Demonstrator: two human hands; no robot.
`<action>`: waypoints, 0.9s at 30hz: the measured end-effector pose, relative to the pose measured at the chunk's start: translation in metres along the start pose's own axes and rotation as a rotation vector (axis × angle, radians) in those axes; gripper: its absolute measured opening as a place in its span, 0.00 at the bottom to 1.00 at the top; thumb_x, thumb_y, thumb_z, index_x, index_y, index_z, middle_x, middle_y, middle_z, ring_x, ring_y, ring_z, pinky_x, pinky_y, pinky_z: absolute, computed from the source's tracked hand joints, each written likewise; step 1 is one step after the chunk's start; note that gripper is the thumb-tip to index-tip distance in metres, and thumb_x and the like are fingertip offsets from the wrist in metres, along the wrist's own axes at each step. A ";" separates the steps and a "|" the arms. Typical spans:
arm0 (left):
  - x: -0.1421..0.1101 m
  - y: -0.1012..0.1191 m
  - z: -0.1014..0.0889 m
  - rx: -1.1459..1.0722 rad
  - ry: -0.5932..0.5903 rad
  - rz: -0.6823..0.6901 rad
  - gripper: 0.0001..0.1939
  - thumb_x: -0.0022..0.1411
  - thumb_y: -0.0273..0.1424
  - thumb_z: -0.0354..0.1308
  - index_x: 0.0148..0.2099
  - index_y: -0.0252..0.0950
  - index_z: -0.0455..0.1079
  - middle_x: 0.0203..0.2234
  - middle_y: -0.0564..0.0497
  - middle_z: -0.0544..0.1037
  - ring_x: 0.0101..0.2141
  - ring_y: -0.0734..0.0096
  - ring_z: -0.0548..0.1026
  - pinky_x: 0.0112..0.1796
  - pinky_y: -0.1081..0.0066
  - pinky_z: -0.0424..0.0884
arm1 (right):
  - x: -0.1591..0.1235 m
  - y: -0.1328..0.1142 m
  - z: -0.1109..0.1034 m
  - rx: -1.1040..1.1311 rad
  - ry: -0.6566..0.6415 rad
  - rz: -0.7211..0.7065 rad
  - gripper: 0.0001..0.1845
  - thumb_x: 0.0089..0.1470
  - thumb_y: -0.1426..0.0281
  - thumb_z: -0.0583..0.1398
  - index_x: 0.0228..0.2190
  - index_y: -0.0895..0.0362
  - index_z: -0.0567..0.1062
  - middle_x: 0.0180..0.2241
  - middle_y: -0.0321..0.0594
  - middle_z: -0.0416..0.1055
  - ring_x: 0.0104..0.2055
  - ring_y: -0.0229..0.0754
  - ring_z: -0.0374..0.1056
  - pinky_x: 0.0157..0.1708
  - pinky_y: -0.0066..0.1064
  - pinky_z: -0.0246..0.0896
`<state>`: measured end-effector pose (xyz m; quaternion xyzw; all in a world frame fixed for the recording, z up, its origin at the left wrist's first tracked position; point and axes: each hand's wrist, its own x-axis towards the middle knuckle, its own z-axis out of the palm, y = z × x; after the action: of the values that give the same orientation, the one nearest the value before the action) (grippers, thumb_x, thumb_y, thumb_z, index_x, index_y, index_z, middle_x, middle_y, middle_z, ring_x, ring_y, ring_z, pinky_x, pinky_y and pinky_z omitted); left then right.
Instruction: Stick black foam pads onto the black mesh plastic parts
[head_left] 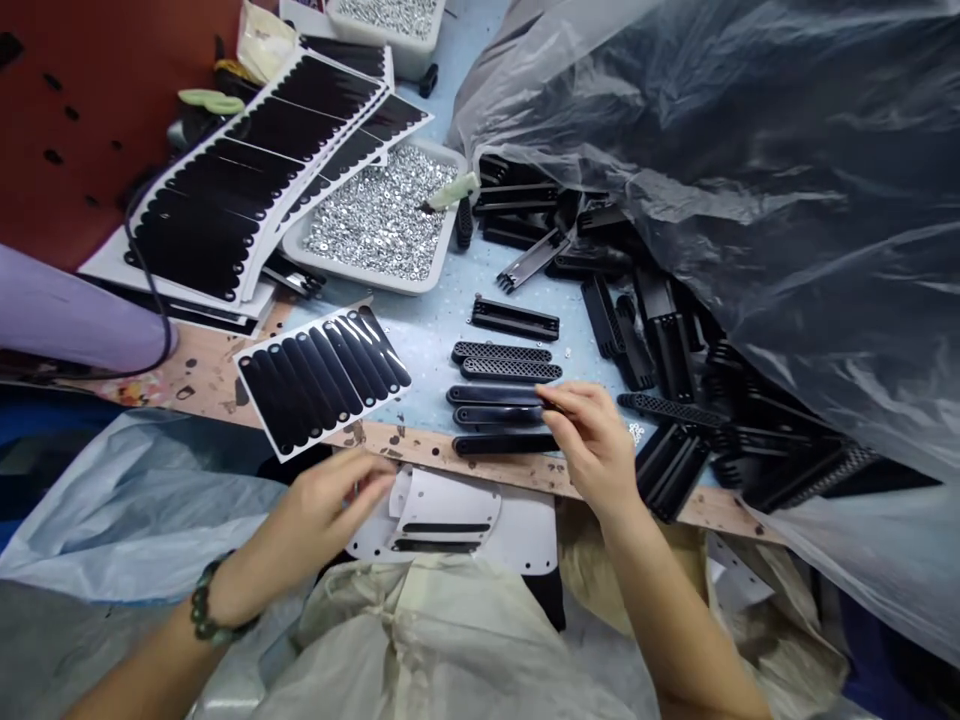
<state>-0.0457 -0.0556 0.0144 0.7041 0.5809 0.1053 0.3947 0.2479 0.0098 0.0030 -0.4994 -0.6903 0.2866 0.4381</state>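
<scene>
My left hand (pixel 330 500) pinches the edge of a white backing sheet (pixel 450 515) that still carries two black strip stickers, held at the table's near edge. My right hand (pixel 592 435) rests its fingertips on the right ends of several long black plastic parts (pixel 499 405) laid in a row on the blue table top. A full sticker sheet (pixel 322 375) with several black oval strips lies just left of that row.
A white tray of small silver nuts (pixel 379 215) stands behind. Stacked sticker sheets (pixel 247 170) lie at the back left. A large clear plastic bag (pixel 750 170) covers a heap of black parts (pixel 675 330) on the right. Crumpled bags lie near my lap.
</scene>
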 end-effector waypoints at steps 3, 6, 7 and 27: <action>0.051 0.019 -0.020 -0.082 0.147 0.037 0.14 0.66 0.37 0.49 0.49 0.40 0.70 0.44 0.49 0.74 0.42 0.71 0.73 0.42 0.73 0.68 | 0.040 0.011 0.010 -0.152 -0.167 -0.167 0.09 0.58 0.71 0.59 0.42 0.55 0.73 0.37 0.41 0.71 0.42 0.42 0.67 0.43 0.36 0.65; 0.102 0.027 -0.018 -0.161 0.120 0.053 0.16 0.65 0.36 0.50 0.52 0.39 0.69 0.47 0.49 0.74 0.43 0.70 0.74 0.43 0.72 0.69 | 0.062 0.023 0.027 -0.235 -0.301 -0.214 0.06 0.58 0.71 0.58 0.39 0.57 0.73 0.37 0.43 0.71 0.42 0.43 0.67 0.43 0.36 0.65; 0.115 0.027 -0.015 -0.185 0.107 0.052 0.16 0.64 0.36 0.51 0.52 0.38 0.69 0.46 0.49 0.74 0.42 0.70 0.74 0.43 0.72 0.70 | 0.066 0.026 0.032 -0.254 -0.328 -0.220 0.06 0.58 0.70 0.58 0.38 0.57 0.73 0.37 0.43 0.71 0.42 0.43 0.67 0.43 0.36 0.65; 0.161 0.020 0.004 -0.666 -0.097 -0.069 0.15 0.59 0.34 0.57 0.47 0.33 0.72 0.38 0.47 0.78 0.37 0.69 0.77 0.40 0.69 0.74 | 0.079 0.032 0.048 -0.341 -0.456 -0.244 0.05 0.60 0.70 0.56 0.36 0.56 0.73 0.37 0.41 0.72 0.40 0.42 0.66 0.41 0.34 0.63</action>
<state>0.0204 0.0877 -0.0250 0.5205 0.5186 0.2423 0.6336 0.2102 0.0970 -0.0200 -0.4022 -0.8637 0.2164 0.2131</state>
